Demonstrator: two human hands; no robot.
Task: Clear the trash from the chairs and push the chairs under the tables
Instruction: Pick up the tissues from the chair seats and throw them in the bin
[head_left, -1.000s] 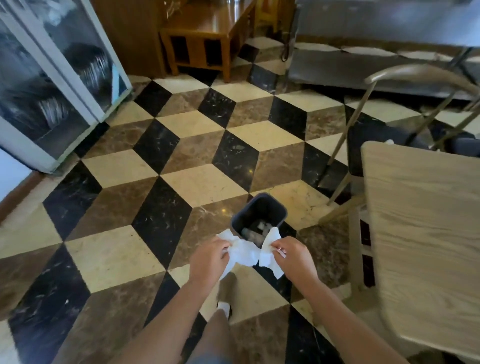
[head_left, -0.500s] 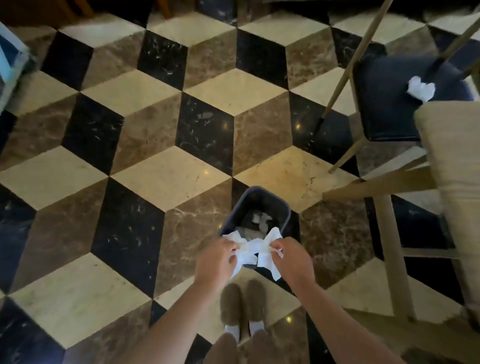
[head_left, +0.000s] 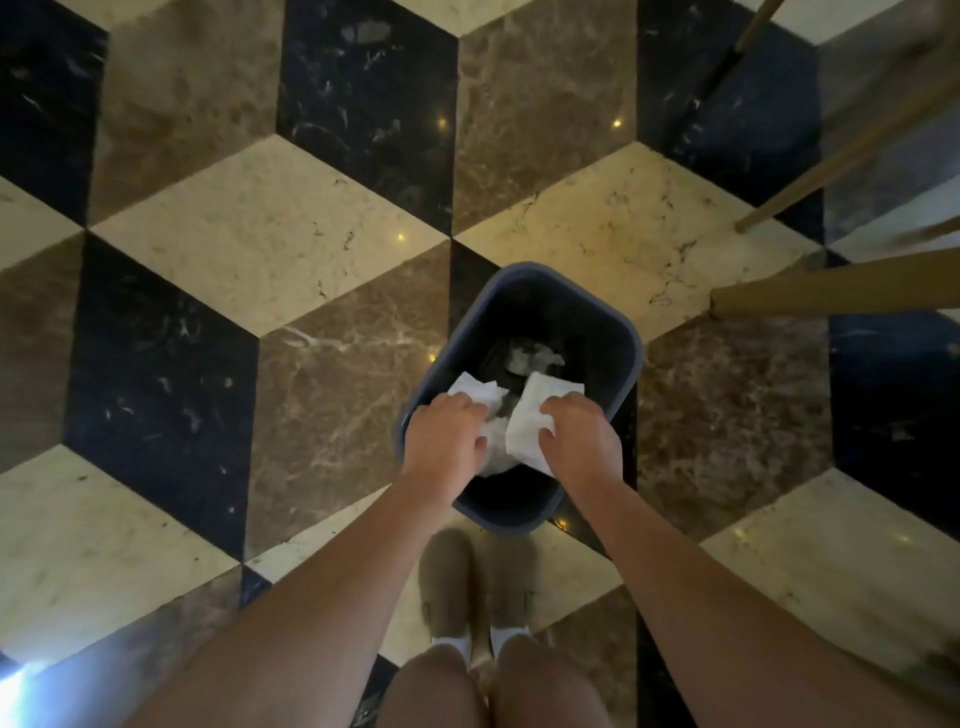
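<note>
A dark blue-grey trash bin (head_left: 618, 332) stands on the patterned floor right in front of my feet. Both my hands hover over its open mouth. My left hand (head_left: 447, 439) grips one end of a crumpled white napkin (head_left: 475, 389). My right hand (head_left: 579, 436) grips the other white piece of the napkin (head_left: 532, 421). The paper hangs between the hands, just inside the bin's rim. More crumpled paper (head_left: 530, 356) lies at the bottom of the bin.
Light wooden table and chair legs (head_left: 831, 283) reach in from the right edge, close to the bin. My beige shoes (head_left: 470, 582) stand just behind the bin. Black, brown and cream marble floor (head_left: 260, 234) spreads to the left and ahead.
My view has tilted down and closed in on the bin. Both hands have moved forward with the napkin, from the bin's near edge to over its opening. The chair with trash has left the view.
</note>
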